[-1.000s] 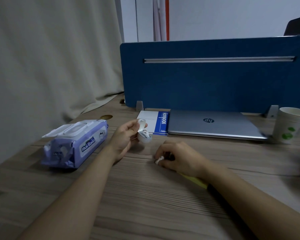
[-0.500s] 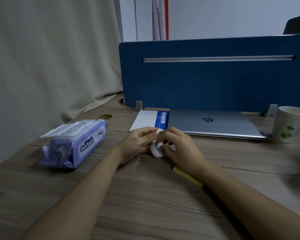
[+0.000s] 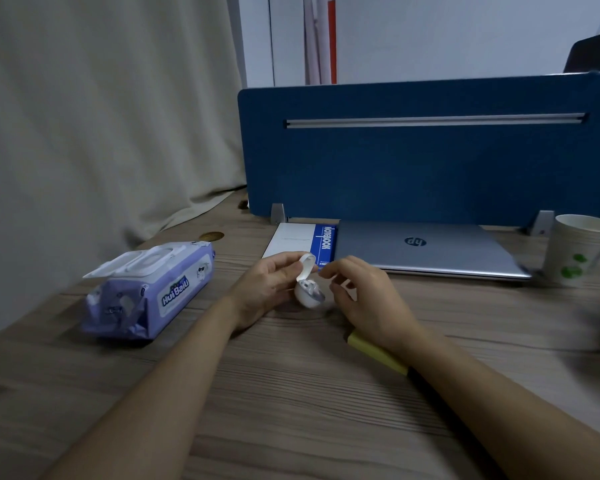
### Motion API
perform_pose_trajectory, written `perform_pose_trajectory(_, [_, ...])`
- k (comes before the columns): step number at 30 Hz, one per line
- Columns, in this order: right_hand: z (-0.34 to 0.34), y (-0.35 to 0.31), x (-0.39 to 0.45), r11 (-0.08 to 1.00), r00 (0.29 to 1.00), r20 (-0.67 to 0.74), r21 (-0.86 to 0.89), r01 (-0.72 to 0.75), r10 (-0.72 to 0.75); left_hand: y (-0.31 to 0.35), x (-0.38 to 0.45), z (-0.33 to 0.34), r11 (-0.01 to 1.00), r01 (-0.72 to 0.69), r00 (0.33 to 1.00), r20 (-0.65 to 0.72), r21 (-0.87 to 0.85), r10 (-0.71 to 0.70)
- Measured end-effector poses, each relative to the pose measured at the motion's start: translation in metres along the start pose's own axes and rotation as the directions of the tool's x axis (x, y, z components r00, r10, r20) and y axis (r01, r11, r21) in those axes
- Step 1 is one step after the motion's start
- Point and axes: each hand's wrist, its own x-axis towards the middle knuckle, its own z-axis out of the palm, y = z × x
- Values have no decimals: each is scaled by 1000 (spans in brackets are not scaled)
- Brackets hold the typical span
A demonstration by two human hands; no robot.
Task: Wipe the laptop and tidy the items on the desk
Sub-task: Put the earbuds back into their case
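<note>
My left hand [image 3: 264, 289] holds a small white earbud case [image 3: 309, 294] with its lid flipped up; an earbud sits inside it. My right hand [image 3: 364, 299] hovers just right of the case, fingers curled and apart, holding nothing that I can see. Behind the hands, a closed silver laptop [image 3: 426, 251] lies flat against the blue divider [image 3: 430, 161]. A white and blue notebook [image 3: 302, 240] lies to the laptop's left. A purple wet-wipe pack [image 3: 153, 289] with its flap open rests on the wooden desk [image 3: 291, 393] at the left.
A yellow flat object [image 3: 378, 353] lies under my right wrist. A stack of paper cups [image 3: 579, 249] stands at the right beside the laptop. A beige curtain [image 3: 101, 116] hangs along the left side of the desk.
My right hand picked an earbud off the desk, carried it to the open case in my left hand, and has now drawn slightly back, leaving the earbud in the case.
</note>
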Motion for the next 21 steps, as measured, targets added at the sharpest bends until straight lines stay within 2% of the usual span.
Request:
perform_pose_trajectory(3, [-1,1,-1,1000,998,-58,1,-19,19,0,-1,1,999,-8,1000,-4,52,8])
perform_pose_trajectory(7, [-1,7,0,998,987,-149,-3,-56,55,-3,-2,-1,972,-25,1000,-9,234,28])
perform_pose_trajectory(15, [2,19,1,996,980,-183,-28,-82,76,-5,0,-1,858,-72,997,56,509,50])
perform_pose_trajectory(21, [1,17,0,994,983,-175,-76,-73,59,-4,-3,-3,835,-94,995,66,543,69])
